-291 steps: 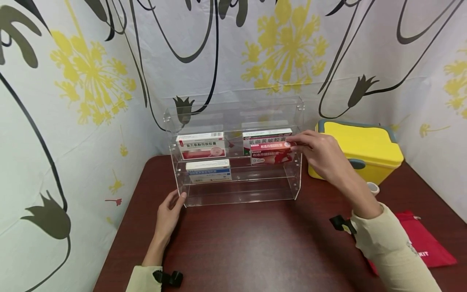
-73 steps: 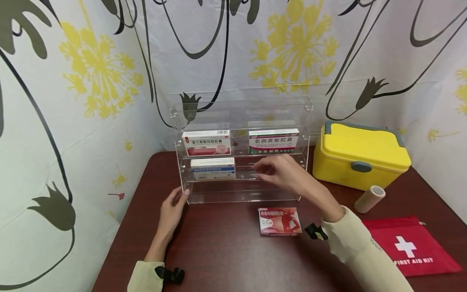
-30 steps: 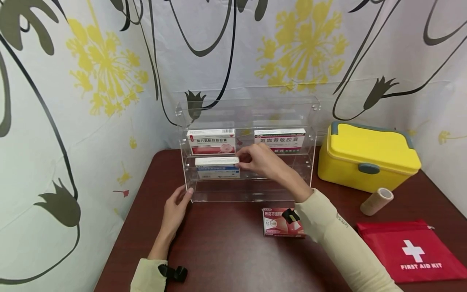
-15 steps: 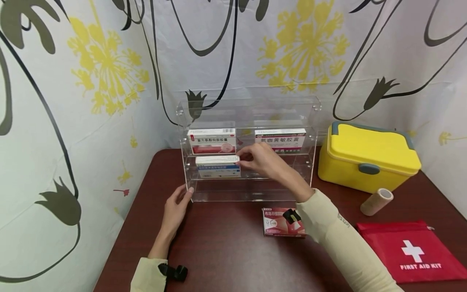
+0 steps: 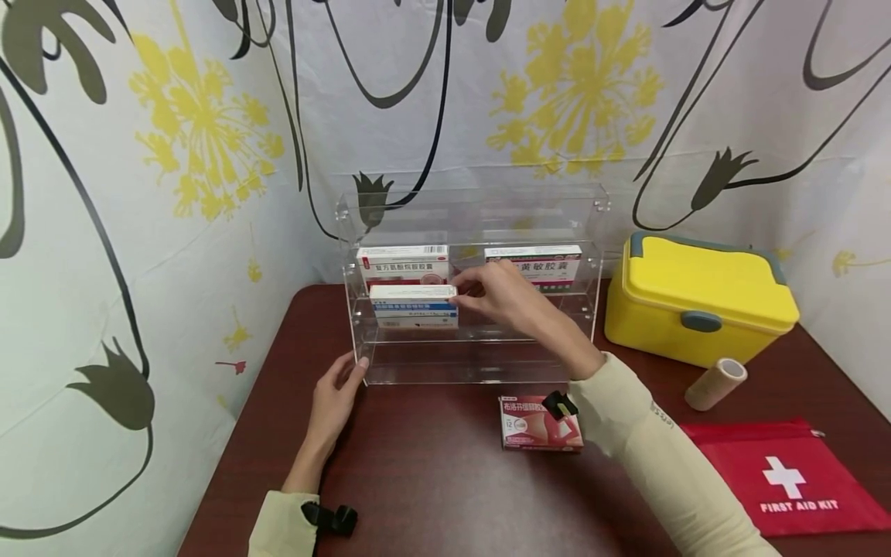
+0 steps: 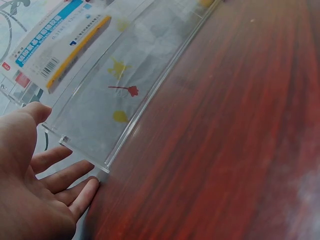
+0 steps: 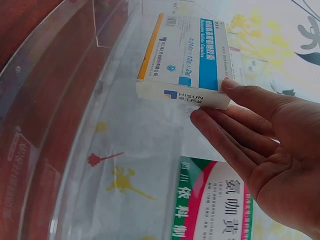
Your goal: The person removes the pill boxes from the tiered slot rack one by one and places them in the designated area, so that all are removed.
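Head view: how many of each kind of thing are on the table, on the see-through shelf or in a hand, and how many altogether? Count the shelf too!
Medicine boxes: 4
Clear shelf: 1
Yellow lidded box: 1
Red first aid pouch: 1
Tan roll: 1
Total: 8

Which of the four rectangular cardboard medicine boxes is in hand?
The white rectangular cardboard box with a blue stripe and orange edge, pinched at one end by the right hand; no hand holds the other three.

The blue-banded box (image 5: 414, 307) is white, the pouch (image 5: 831, 472) red with a white cross (image 5: 784, 477), the case (image 5: 703, 286) yellow.
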`<state>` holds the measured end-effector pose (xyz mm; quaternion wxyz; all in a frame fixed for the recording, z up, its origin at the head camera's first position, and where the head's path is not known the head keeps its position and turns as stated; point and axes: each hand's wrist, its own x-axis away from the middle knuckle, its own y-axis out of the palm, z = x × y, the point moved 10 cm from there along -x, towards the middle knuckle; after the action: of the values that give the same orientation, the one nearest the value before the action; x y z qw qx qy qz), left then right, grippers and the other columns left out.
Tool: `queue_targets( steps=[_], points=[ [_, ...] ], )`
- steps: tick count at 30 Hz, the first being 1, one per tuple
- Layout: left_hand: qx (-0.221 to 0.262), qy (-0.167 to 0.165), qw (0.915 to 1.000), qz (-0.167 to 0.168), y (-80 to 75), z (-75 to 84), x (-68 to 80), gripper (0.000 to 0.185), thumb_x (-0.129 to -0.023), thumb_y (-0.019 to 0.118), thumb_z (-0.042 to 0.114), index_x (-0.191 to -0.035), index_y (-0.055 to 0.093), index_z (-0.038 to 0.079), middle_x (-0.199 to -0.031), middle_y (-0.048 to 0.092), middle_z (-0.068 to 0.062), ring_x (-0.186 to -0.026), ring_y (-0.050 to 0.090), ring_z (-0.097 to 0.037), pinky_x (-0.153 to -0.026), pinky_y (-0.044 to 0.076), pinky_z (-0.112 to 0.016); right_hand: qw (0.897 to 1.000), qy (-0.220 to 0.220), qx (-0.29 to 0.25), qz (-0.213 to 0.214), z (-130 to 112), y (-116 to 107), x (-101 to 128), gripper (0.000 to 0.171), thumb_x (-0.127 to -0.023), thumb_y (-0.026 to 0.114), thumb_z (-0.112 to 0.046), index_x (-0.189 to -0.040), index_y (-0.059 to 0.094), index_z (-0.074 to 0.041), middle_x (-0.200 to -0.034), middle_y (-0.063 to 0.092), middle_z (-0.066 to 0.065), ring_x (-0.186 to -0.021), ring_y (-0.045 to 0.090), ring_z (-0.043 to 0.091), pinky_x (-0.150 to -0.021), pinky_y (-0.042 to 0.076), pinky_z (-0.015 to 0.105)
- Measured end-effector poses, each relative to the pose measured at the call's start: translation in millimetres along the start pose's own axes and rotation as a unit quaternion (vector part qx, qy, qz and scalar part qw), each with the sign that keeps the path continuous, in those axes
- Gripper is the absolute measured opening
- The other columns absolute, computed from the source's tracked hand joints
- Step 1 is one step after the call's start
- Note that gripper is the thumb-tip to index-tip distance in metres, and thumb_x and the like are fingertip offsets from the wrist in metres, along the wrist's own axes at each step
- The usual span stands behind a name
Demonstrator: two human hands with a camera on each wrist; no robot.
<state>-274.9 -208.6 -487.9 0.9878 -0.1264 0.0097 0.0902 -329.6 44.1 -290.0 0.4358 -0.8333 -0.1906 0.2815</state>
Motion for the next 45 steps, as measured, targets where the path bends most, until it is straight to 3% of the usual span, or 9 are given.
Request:
queue_targets(
  steps=[11, 16, 21, 31, 41, 45],
  points=[
    [0.005, -0.01, 0.9999, -0.011, -0.4, -3.6, 0.7, 0.061, -0.092, 0.061, 0.056, -0.138, 0.055, 0.018, -0.134, 0.058, -0.007, -0.124, 0.052, -0.019, -0.101, 0.041, -0.042, 1.0, -0.01, 0.009, 0.003, -14, -18, -1, 0.018, -0.091, 0.073, -0.016, -0.105, 0.075, -0.005, -0.087, 0.072, 0.001, -0.076, 0.067, 0.01, -0.07, 0.054, 0.026],
    [0.012, -0.015, 0.9997, -0.016, -1.5, 16.5, 9.7, 0.053, -0.096, 0.062, 0.043, -0.138, 0.055, 0.011, -0.133, 0.058, -0.011, -0.124, 0.052, -0.022, -0.102, 0.04, -0.042, 1.0, -0.008, 0.005, 0.0, -20, -24, -1, 0.019, -0.092, 0.072, -0.018, -0.107, 0.074, -0.006, -0.088, 0.072, -0.001, -0.077, 0.066, 0.009, -0.07, 0.053, 0.025],
    [-0.002, -0.017, 0.9997, -0.019, -1.3, 29.0, 15.9, 0.055, -0.098, 0.058, 0.044, -0.141, 0.052, 0.01, -0.135, 0.057, -0.012, -0.126, 0.05, -0.023, -0.102, 0.039, -0.043, 1.0, -0.012, 0.011, 0.003, -24, -28, 0, 0.019, -0.092, 0.072, -0.02, -0.107, 0.074, -0.007, -0.087, 0.071, -0.002, -0.078, 0.066, 0.009, -0.07, 0.053, 0.026],
    [-0.005, -0.017, 0.9995, -0.027, 0.1, 30.8, 17.6, 0.052, -0.099, 0.058, 0.039, -0.14, 0.052, 0.008, -0.134, 0.057, -0.013, -0.124, 0.052, -0.024, -0.1, 0.041, -0.044, 0.999, -0.026, 0.017, 0.008, -30, -38, 5, 0.018, -0.091, 0.074, -0.019, -0.105, 0.075, -0.008, -0.086, 0.072, -0.002, -0.076, 0.066, 0.007, -0.069, 0.053, 0.026],
    [-0.004, -0.022, 0.9996, -0.018, 0.4, 32.3, 17.1, 0.049, -0.1, 0.059, 0.037, -0.139, 0.053, 0.008, -0.132, 0.059, -0.013, -0.122, 0.053, -0.023, -0.1, 0.042, -0.042, 1.0, -0.016, 0.001, -0.008, -30, -34, 11, 0.018, -0.09, 0.074, -0.018, -0.106, 0.075, -0.008, -0.088, 0.072, -0.003, -0.075, 0.065, 0.007, -0.068, 0.052, 0.026],
    [-0.001, -0.016, 0.9998, -0.012, 0.2, 11.3, 6.9, 0.053, -0.096, 0.06, 0.047, -0.138, 0.055, 0.013, -0.132, 0.06, -0.009, -0.122, 0.053, -0.02, -0.1, 0.041, -0.041, 1.0, -0.021, -0.001, -0.006, -32, -34, 14, 0.018, -0.09, 0.074, -0.019, -0.105, 0.076, -0.009, -0.087, 0.071, -0.004, -0.075, 0.065, 0.007, -0.068, 0.052, 0.027]
  ],
)
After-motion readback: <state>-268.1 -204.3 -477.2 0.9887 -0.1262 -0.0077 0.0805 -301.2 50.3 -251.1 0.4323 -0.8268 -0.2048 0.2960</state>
